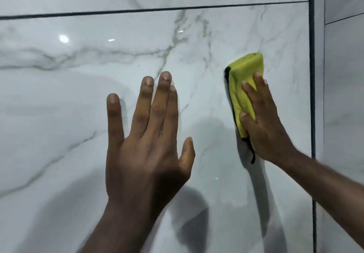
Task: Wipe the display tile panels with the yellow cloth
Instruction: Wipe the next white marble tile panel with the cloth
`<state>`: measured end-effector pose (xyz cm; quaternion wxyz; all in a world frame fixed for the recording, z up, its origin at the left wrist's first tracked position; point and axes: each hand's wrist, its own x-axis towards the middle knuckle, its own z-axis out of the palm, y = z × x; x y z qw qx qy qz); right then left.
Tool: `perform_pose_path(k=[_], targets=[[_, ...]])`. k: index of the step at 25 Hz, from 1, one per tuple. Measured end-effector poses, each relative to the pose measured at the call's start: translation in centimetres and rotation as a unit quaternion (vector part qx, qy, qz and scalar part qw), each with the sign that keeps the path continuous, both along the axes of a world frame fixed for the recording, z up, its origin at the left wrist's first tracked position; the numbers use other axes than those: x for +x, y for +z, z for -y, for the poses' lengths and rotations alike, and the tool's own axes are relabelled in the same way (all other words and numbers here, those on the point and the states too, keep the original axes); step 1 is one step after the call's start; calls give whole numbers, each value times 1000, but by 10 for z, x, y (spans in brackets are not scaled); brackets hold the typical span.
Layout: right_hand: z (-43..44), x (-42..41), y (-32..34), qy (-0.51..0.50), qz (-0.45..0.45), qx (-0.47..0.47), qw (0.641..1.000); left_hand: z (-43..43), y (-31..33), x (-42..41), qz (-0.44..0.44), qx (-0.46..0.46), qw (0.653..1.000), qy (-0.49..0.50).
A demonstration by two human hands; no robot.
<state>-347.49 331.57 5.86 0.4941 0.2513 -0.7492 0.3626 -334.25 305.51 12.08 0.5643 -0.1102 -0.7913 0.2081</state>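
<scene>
Our right hand (264,119) presses the yellow cloth (244,87) flat on the tile panel (78,95), fingers (261,84) straight, to rub it clean. Our left hand (145,138) is spread and empty, and probably steadies us.

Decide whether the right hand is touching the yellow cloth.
Touching. The head view shows the right hand lying flat on the yellow cloth, pressing it against the tile panel.

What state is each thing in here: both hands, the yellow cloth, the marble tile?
Yellow cloth: folded, pressed against the tile under the right hand.
Right hand: fingers laid flat on the cloth, pressing it.
Left hand: open, fingers straight, holding nothing.
Tile panel: glossy, reflecting lights.
</scene>
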Motion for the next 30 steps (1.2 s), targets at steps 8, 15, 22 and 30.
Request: perform_pose_path(k=[8,15,22,30], targets=[[-66,-62,14,9,-86,59,995,-78,4,-52,14,-32,998,46],[-109,-102,26,-7,-78,18,997,-145,0,-92,24,-12,998,60],[-168,-141,66,-2,12,-140,990,-194,-3,-129,32,-58,997,45],[-181,-157,4,-21,54,-197,979,-207,-33,-153,26,-91,994,58]])
